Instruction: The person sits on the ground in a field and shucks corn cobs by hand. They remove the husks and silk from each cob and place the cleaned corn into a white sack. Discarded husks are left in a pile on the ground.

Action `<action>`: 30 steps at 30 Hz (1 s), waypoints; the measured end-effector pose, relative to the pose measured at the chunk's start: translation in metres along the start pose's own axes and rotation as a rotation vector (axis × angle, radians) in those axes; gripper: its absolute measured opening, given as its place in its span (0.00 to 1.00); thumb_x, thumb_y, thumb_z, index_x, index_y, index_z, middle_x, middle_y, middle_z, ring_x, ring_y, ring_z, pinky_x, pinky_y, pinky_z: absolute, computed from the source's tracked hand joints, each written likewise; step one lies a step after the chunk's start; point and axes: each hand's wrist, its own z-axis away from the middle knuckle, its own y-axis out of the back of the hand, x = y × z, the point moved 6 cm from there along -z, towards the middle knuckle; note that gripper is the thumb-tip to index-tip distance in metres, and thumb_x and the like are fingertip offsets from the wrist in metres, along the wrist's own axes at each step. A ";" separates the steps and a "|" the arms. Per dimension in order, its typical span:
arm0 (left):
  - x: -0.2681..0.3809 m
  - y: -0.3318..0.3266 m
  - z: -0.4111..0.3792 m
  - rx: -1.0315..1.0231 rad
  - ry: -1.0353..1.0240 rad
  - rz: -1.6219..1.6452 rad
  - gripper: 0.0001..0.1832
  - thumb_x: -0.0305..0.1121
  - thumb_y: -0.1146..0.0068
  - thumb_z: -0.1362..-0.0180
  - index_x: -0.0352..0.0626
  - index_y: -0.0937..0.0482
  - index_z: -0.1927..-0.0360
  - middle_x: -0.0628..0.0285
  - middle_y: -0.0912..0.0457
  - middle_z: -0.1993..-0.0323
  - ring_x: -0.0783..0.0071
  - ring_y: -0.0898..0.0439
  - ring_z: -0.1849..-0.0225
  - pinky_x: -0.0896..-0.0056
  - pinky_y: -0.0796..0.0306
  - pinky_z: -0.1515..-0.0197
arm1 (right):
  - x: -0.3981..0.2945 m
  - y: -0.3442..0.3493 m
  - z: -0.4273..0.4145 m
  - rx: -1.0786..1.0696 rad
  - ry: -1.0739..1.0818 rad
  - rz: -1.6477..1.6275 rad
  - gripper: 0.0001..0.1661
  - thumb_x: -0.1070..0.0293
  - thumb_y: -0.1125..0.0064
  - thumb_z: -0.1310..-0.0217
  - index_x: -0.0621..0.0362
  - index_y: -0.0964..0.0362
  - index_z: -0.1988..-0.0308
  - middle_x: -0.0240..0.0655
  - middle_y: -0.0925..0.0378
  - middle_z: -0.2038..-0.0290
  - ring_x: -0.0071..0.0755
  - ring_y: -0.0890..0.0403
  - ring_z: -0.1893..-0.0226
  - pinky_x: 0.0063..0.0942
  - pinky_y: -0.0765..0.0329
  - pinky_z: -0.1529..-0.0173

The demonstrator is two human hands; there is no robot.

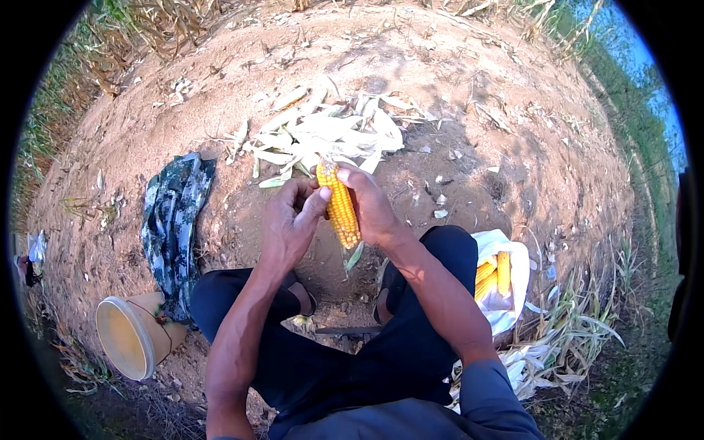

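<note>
A bare yellow corn cob [342, 212] is held between both hands above the ground, tilted with its husk-torn end away from me. My left hand [294, 212] grips it from the left, thumb lying across the kernels. From the right, my right hand [368, 203] wraps its far half, thumb near the pale end. A small green husk strip [355, 257] hangs just below the near tip. Beyond the hands lies a heap of pale husks [335, 129], and a partly husked ear [290, 98] shows at its far edge.
A white sack [520, 264] holding several yellow cobs [502, 273] stands beside my right knee. Behind it are dry husks and leaves [561, 352]. On my left are a camouflage jacket [173, 225] and a tipped plastic bucket [125, 338]. Dry corn stalks [148, 25] edge the bare soil.
</note>
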 end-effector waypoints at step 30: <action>-0.014 -0.045 0.029 -0.686 -0.327 -0.843 0.19 0.38 0.38 0.37 0.38 0.20 0.48 0.46 0.16 0.55 0.42 0.16 0.56 0.46 0.24 0.52 | -0.027 0.365 0.378 1.391 -0.218 1.162 0.38 0.47 0.44 0.27 0.78 0.29 0.41 0.53 0.18 0.51 0.45 0.17 0.51 0.36 0.24 0.44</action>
